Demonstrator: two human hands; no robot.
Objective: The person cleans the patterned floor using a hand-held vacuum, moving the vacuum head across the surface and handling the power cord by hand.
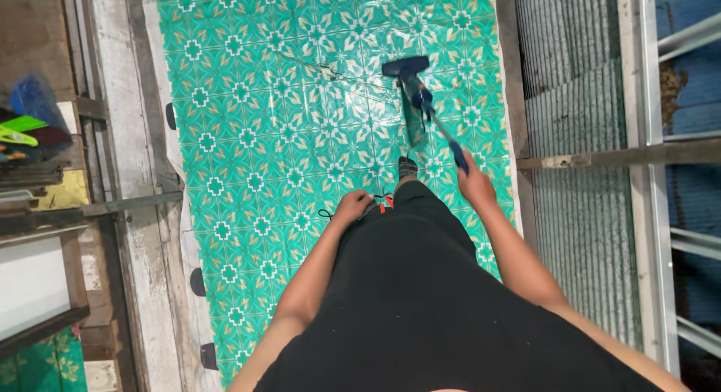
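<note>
Black clothing fills the near edge of the view, with both bare arms reaching out from it toward the floor ahead.

Left hand [351, 208]: held low in front of the body, fingers curled loosely inward. It touches or sits just over a small red-and-black item with a thin dark cord [381, 203] at the waist; whether it actually pinches the cord cannot be told.

Right hand [475, 183]: closed around the blue grip at the near end of a long-handled floor cleaner [420, 103]. This is the nearer of the two hands to the tool and the only one on it.

Floor cleaner: its long axis runs from the right hand away and slightly to the left. The dark blue head [405, 65] lies flat on the floor at the far end, well apart from the hands, with a blue-green body midway along the shaft.

One foot in a dark sock [406, 167] stands between the hands, just near of the cleaner's body.

Floor covering [248, 137]: glossy green sheet with a repeating cream star pattern, a crease or tear showing to the left of the cleaner head.

Left side: weathered wooden boards and a shelf area [45, 159] holding green and blue objects, too blurred to identify. Right side: corrugated metal sheeting [578, 99] and grey railings.

No open containers are visible.
</note>
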